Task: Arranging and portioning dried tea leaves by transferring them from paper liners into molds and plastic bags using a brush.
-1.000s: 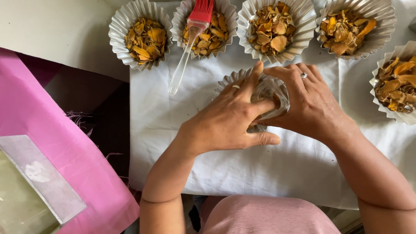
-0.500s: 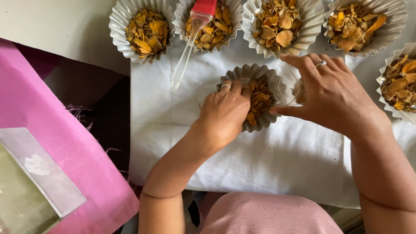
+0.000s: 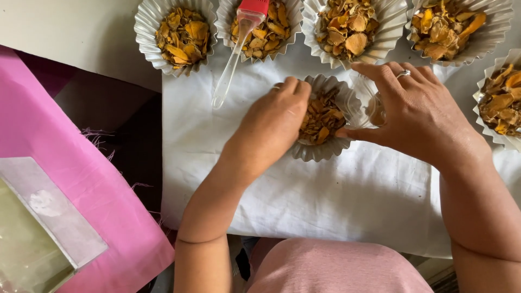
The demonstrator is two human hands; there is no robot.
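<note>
Head view, step: looks like filling, left hand [image 3: 274, 125] fingers curled into the fluted foil cup [image 3: 324, 116] of orange chips, mid white cloth [image 3: 336, 201].
Right hand [image 3: 415, 111]: spread wide, thumb steadying the rim.
Next: probably gentle pressing, foil's flimsy.

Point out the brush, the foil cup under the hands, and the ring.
brush [image 3: 234, 57], head view, on its clear handle.
foil cup [image 3: 319, 151], head view, on its near fluted rim.
ring [image 3: 402, 74], head view, on the band on the right hand's finger.
</note>
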